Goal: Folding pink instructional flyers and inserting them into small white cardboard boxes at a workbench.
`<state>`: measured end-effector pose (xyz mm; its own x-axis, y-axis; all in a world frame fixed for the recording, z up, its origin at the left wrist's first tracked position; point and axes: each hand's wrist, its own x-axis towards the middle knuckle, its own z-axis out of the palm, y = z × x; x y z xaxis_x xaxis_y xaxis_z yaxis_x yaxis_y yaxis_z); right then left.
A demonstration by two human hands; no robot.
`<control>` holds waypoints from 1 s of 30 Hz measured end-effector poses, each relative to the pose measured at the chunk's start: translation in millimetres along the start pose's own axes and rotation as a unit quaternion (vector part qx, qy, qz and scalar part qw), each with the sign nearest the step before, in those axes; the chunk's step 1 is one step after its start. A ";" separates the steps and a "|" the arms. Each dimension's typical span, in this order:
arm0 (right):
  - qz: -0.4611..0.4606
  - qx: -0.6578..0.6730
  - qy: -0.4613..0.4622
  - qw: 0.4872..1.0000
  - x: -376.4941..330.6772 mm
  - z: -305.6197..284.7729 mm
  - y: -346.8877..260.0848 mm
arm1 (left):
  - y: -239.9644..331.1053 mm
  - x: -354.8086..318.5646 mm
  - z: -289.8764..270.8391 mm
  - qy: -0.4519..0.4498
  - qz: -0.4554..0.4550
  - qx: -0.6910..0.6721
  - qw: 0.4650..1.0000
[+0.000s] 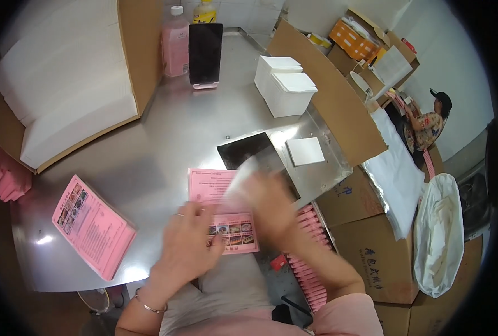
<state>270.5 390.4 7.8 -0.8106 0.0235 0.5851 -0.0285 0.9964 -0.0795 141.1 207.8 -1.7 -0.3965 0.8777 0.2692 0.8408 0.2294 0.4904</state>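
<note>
At the table's near edge lies a pink printed paper wrapper (pixel 239 232) with small food pictures on its lower part and lines of print above. My left hand (pixel 190 243) grips its left side, thumb low and fingers curled over it. My right hand (pixel 271 207) is smeared by motion over the wrapper's right side. In its closed fingers is a white paper napkin (pixel 239 187), also blurred. To the left rests a stack of pink printed wrappers (pixel 95 227). Beyond my right hand sits a small pile of white napkins (pixel 305 151).
Taller napkin stacks (pixel 291 92) stand farther back, near a phone on a stand (pixel 205 56) and a pink bottle (pixel 175 45). An open carton (pixel 92 134) of white paper occupies the left. Pink packets (pixel 316 263) fill a box at right, beside cartons (pixel 372 257). Another person (pixel 428 126) sits beyond.
</note>
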 end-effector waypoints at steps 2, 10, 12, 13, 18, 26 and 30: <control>-0.106 0.094 -0.014 0.990 -16.5 4.4 -59.1 | -4.4 5.1 -6.5 0.013 -0.025 -0.041 0.999; 0.096 -0.031 -0.153 0.983 34.5 68.5 8.7 | 18.5 15.5 -4.1 0.105 -0.005 -0.043 0.994; 0.070 -0.014 -0.105 0.992 6.0 73.8 45.9 | 9.5 -3.6 -29.2 -0.019 0.017 -0.088 0.996; 0.152 0.065 -0.017 0.986 -0.1 68.2 56.1 | 0.1 -15.7 -28.7 -0.015 0.019 -0.087 0.996; 0.289 0.021 -0.254 0.923 6.2 24.1 39.3 | -15.0 -74.0 -62.6 0.166 -0.153 0.032 0.974; 0.283 -0.256 -0.028 0.924 -18.4 16.6 80.6 | -82.7 -58.2 -70.3 0.088 -0.210 0.310 0.923; 0.329 -0.059 0.153 0.930 -11.6 -4.4 128.5 | -90.2 -56.9 -93.2 0.085 -0.248 0.161 0.952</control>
<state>278.8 518.5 -5.7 -0.4240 0.6361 0.6447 0.4940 0.7591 -0.4240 53.4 97.9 16.0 -0.8045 0.5539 0.2143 0.5936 0.7380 0.3209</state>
